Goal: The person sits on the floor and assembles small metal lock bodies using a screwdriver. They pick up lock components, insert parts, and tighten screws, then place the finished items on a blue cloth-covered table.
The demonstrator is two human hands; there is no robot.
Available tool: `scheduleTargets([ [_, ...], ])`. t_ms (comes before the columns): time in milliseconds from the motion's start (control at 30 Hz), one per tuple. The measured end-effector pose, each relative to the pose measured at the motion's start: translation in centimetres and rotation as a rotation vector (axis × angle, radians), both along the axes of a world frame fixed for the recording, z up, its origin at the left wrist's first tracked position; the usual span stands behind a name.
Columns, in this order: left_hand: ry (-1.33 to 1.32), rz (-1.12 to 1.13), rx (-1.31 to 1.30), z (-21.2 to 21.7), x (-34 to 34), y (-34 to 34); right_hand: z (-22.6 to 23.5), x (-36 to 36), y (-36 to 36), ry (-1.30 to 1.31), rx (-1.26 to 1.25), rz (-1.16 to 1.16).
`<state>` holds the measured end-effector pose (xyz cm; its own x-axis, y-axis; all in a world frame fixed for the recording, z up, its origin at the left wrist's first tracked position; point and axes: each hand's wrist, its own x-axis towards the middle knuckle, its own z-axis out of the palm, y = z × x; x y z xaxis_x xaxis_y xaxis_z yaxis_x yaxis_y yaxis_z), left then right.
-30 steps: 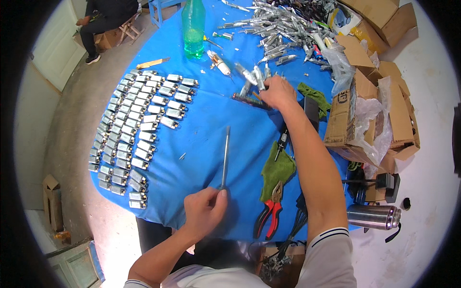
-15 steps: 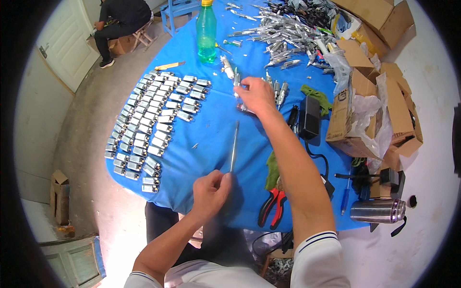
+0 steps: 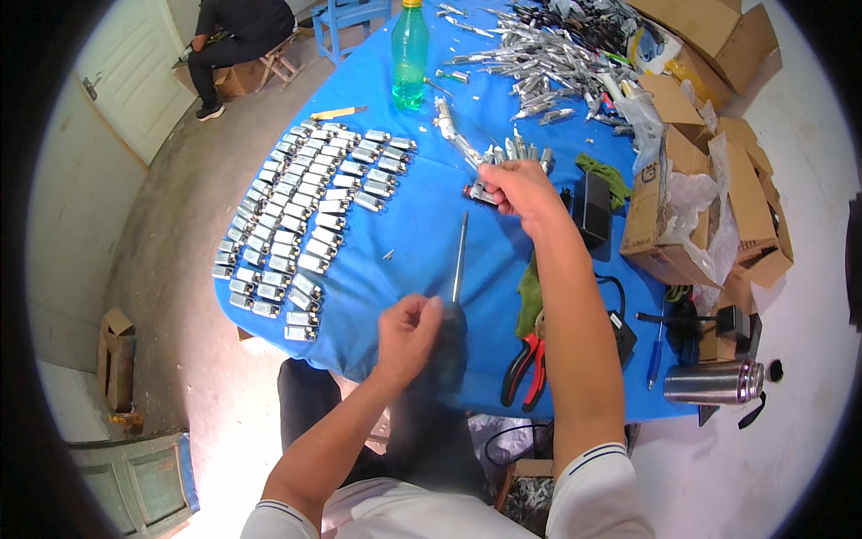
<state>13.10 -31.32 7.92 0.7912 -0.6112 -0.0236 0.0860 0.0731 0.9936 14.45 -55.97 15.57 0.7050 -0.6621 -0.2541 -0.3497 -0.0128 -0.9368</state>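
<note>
My right hand (image 3: 521, 190) is over the middle of the blue-covered table, its fingers closed at a small silver part with a red end (image 3: 481, 192). Beyond those fingertips, several slim silver metal pieces (image 3: 460, 144) lie in a line. Nearer to me is my left hand (image 3: 409, 334), thumb and fingers pinched together; whatever they hold, if anything, is hidden. Just by its fingertips a thin metal rod (image 3: 461, 256) points away from me. Rows of small silver rectangular parts (image 3: 296, 211) cover the table's left side.
At the far right spreads a heap of silver pieces (image 3: 557, 72). A green bottle (image 3: 409, 63) stands near the far-left edge. Red-and-black pliers (image 3: 525, 368), a black power adapter (image 3: 593, 208), a steel flask (image 3: 714, 383) and open cardboard boxes (image 3: 669, 211) line the right. A person (image 3: 242, 40) sits beyond.
My right hand has drawn back toward me, from the line of silver pieces to the red-ended part. My left hand has moved slightly forward. The whole view has shifted a little.
</note>
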Motion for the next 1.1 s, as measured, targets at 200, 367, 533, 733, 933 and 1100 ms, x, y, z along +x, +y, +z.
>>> scheduleTargets([
  [200, 0.007, -0.107, -0.026, -0.8, 0.7, 1.0, 0.8, -8.4, 10.7, -0.397, 0.470, 0.084],
  [367, 0.176, -0.185, -0.088, 0.1, 0.6, 3.4, -0.9, -12.9, 19.6, -0.440, 0.546, -0.079],
  [533, 0.478, -0.174, -0.066, -0.7, 0.4, 7.2, -2.7, -16.2, 24.1, -0.294, 0.360, -0.135],
  [733, 0.815, -0.201, -0.136, 0.3, 0.3, 12.5, -2.5, -18.9, 25.8, -0.206, 0.292, -0.048],
  [933, 0.708, -0.240, -0.147, 0.2, -0.3, 16.4, -1.8, -18.2, 26.2, -0.145, 0.206, 0.084],
  [1100, 0.759, -0.276, -0.183, -1.2, -1.9, 18.0, -2.9, -17.3, 27.1, -0.181, 0.161, 0.054],
])
